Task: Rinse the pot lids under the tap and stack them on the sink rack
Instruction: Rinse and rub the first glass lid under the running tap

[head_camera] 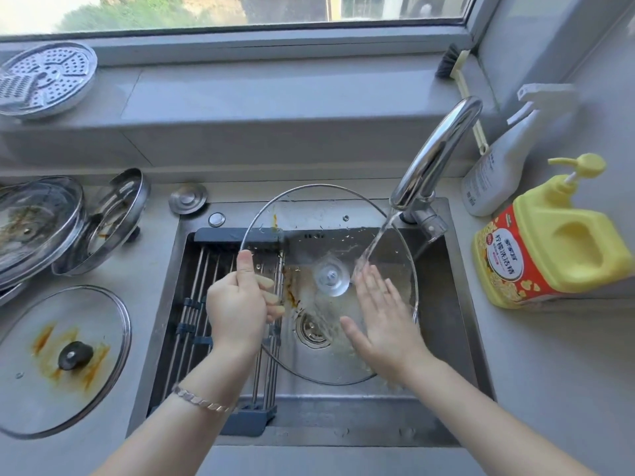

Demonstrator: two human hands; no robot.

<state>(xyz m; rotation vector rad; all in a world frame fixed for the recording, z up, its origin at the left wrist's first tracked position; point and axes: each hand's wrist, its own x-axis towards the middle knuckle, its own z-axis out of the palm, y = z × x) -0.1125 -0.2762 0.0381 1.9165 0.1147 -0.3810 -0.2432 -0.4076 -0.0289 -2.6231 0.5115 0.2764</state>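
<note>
My left hand (237, 304) is curled round the left rim of a large clear glass pot lid with a thin metal edge (331, 278). The thumb lies up along the rim and the fingers are tucked behind the glass. My right hand (385, 321) is open and flat, fingers straight and slightly spread, pressed on the lid's right half just beside its clear round knob.

The lid is tilted over the steel sink (446, 324), and the basin's round drain (312, 329) shows through the glass. Orange smears mark the lid's left part. A stream of water (378, 235) from the curved chrome tap (436, 149) lands on the glass right above my right fingertips.

The dark-framed sink rack of metal rods (199, 280) spans the sink's left side, under my left hand.

On the counter to the left lie a stained glass lid with a black knob (65, 359), a leaning steel lid (103, 221) and another glass lid (37, 225). To the right stand a yellow pump bottle with a red label (556, 242) and a white spray bottle (498, 159).
</note>
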